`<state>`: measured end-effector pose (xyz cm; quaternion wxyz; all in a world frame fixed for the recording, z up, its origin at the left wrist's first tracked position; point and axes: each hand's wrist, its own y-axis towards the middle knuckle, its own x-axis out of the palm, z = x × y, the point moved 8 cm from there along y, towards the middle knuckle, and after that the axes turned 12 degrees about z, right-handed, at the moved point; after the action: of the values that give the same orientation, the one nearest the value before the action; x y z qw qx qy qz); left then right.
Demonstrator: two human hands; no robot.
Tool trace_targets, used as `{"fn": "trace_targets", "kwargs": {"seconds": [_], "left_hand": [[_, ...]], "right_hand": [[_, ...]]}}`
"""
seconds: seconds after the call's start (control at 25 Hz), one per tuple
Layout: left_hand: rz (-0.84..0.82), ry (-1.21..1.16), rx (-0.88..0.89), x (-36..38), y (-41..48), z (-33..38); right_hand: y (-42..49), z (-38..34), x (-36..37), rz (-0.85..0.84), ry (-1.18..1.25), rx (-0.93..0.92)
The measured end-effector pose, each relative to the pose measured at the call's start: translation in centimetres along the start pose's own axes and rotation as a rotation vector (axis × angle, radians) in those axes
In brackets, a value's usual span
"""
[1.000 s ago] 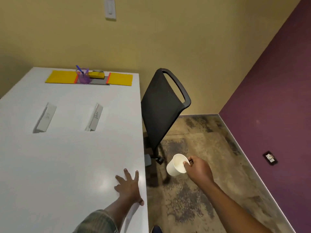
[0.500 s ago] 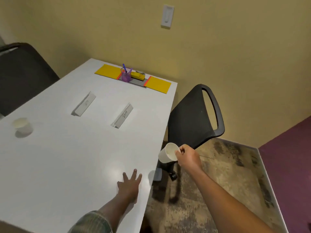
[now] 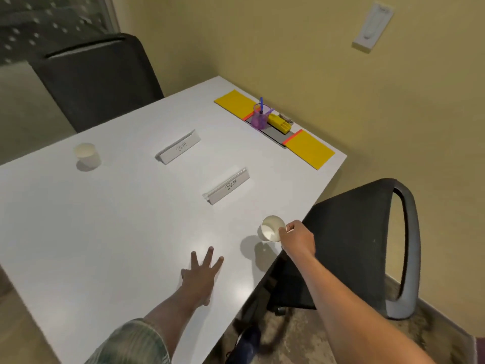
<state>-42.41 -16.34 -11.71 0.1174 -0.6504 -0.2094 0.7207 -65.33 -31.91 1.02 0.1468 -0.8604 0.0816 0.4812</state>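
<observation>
My right hand grips a white paper cup by its rim, tilted, just above the white table near its right edge. The cup's shadow falls on the tabletop below it. My left hand rests flat on the table with fingers spread, holding nothing. A second white paper cup stands upright at the table's far left. Two folded white name cards lie between them: one close to the held cup, the other further back.
A black chair stands right beside the table's right edge under my right arm. Another black chair is at the far left side. At the table's far end lie a yellow mat, a purple pen cup and a yellow object.
The view has swung left, bringing the second cup and far chair into sight. My right hand has carried the cup from over the floor to above the table edge. Left hand stays flat.
</observation>
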Motion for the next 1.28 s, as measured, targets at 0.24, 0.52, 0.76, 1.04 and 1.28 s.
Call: {"fn": "trace_targets", "kwargs": {"seconds": [0.24,0.52,0.76,1.04,1.28], "left_hand": [[-0.073,-0.008,-0.13,-3.5,3.5,1.4],[0.029,0.034,-0.152,-3.2,4.9,1.9],[-0.033,0.073,-0.165,-3.1,5.0,1.9],[-0.102,0.022,-0.177,-2.9,5.2,1.7],[-0.101,-0.009,-0.19,-2.2,5.4,1.4]], "right_hand": [[11.2,-2.0,1.7,-0.053,0.001,-0.057],[19.9,-1.8,3.9,-0.109,-0.02,-0.04],[23.1,-1.3,5.5,-0.124,-0.009,-0.016],[24.1,-1.5,6.3,-0.132,0.028,0.001],[23.4,-1.6,6.0,-0.117,0.09,0.043]]}}
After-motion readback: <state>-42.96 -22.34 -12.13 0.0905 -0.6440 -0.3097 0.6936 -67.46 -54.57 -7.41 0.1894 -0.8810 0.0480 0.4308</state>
